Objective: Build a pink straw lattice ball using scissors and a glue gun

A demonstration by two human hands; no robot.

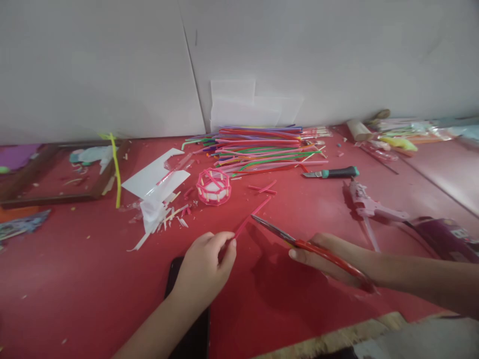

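My left hand [205, 267] pinches one end of a pink straw [251, 217] that slants up and to the right over the red table [75, 279]. My right hand [329, 259] grips red-handled scissors [299, 243]. The blade tips lie right beside the straw near its middle. A small round cage-like model [214, 187] made of pink straw pieces and pale sticks stands behind the straw.
A pile of coloured straws [258, 149] lies at the back. A green-handled craft knife [331, 173], a pink glue gun [370, 207], white paper scraps [157, 182], a wooden frame [56, 172] and a black phone [187, 319] under my left forearm surround the hands.
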